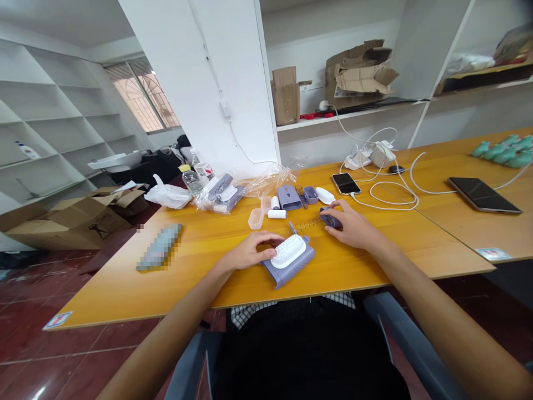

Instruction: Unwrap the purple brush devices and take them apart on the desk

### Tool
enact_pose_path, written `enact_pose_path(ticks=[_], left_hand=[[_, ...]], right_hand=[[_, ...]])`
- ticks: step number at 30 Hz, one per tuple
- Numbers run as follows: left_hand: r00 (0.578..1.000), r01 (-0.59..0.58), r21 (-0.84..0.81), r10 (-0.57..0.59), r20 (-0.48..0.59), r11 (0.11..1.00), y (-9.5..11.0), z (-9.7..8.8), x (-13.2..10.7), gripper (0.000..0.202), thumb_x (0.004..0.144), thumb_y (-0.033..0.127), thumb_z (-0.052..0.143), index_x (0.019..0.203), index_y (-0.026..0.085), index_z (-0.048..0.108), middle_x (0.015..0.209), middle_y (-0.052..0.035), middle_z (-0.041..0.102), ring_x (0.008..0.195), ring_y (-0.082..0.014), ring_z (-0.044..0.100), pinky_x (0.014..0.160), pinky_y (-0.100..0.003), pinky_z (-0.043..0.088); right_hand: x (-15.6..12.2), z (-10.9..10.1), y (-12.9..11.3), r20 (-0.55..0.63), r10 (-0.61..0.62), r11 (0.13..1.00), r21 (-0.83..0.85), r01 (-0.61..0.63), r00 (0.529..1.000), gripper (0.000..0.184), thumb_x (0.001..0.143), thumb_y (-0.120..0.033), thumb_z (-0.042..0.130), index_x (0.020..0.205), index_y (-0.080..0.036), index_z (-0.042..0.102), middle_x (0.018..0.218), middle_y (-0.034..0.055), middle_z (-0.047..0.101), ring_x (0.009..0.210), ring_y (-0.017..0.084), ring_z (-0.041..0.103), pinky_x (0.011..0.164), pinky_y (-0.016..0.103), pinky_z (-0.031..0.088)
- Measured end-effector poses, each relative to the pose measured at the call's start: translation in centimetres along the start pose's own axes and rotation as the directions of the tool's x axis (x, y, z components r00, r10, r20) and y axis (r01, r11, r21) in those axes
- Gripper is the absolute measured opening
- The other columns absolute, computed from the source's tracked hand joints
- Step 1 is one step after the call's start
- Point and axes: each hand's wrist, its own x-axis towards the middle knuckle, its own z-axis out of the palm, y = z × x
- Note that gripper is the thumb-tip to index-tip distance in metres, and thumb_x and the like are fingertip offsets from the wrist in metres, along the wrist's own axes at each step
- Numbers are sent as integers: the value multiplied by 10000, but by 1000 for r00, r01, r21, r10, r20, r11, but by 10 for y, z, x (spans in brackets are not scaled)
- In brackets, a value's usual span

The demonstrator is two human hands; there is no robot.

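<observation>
My left hand (259, 251) curves around the left edge of a white oval brush piece (288, 251) with bristles or nubs, its thumb on the rim. That piece lies on a grey-purple plastic case (292, 271) near the table's front edge. My right hand (348, 223) grips a small dark purple plastic part (330, 218) between thumb and fingers. A thin wire coil (308, 224) stretches between that part and a slim grey-purple piece (292, 228) behind the brush. The fingers of my left hand are partly hidden behind the brush piece.
Behind my hands lie white rolls (277, 214), pale pink containers (256, 219), a purple box (288, 198), a small purple tray (310, 195) and a white oval piece (325, 195). A phone (346, 183) with cables (395, 203), a tablet (483, 194) and plastic-wrapped items (222, 194) also occupy the table (200, 283).
</observation>
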Motion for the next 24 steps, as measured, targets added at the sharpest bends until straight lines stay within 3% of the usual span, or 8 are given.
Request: enact_pose_path(ticks=[5,7,11,14,16,19,22,24], left_hand=[[998,-16,32,14,60,999,7,3,11,516,1026,633,600,1300,233,775,1234,-106,804,1086,-289,744,962,-389,574],[1000,-18,89,17,12,996,7,0,19,468,1061,583,551,1230,222,797,1173,-95,819,1054,-276,749,938,-378,578],[980,13,350,57,-189,937,2,-19,48,369,1064,444,533,1132,211,811,1082,-87,822,984,-269,739,943,-412,573],[980,-11,512,111,-166,859,-5,-32,74,263,977,295,613,1141,235,810,1195,-87,792,1172,-316,693,1109,-487,505],[992,3,555,68,-107,832,-9,-34,87,232,929,230,648,1073,242,828,1222,-99,770,1222,-337,670,1152,-505,479],[994,57,580,7,-108,813,-11,-29,95,200,914,192,664,999,225,842,1304,-139,718,1265,-376,642,1147,-531,485],[988,136,640,-56,-144,756,-4,-20,94,247,944,174,645,1101,207,833,1417,-162,637,1302,-398,616,1125,-539,500],[979,206,724,-141,-150,659,4,-16,91,297,979,172,610,1193,212,812,1421,-155,617,1261,-364,641,1083,-493,531]], right_hand=[[0,0,-1,-22,19,1000,-12,-19,1000,339,969,-368,652,1289,-288,726,1427,142,559,937,285,722,827,493,621],[0,0,-2,-9,33,999,-15,-33,999,339,969,-361,648,1291,-284,722,1427,141,554,932,283,722,823,491,620],[-1,-2,-3,-6,38,999,-17,-38,999,345,958,-347,663,1292,-284,718,1445,139,547,923,278,719,812,477,618],[-1,-2,-2,-13,20,1000,-17,-21,1000,341,958,-344,663,1288,-279,716,1450,143,546,917,276,714,798,472,618],[-1,-2,-2,-17,15,1000,-18,-15,1000,335,960,-341,660,1285,-277,715,1451,143,546,897,262,711,796,466,618],[-1,-2,-3,-14,20,999,-25,-20,1000,333,963,-330,656,1287,-278,713,1455,141,549,867,244,707,797,458,614],[-1,-4,-5,-2,21,999,-24,-22,1000,338,962,-318,658,1292,-269,713,1456,147,548,901,257,711,813,458,608],[-1,-4,-5,5,25,1000,-14,-25,1000,341,958,-314,663,1292,-265,715,1460,147,544,916,264,714,813,457,605]])
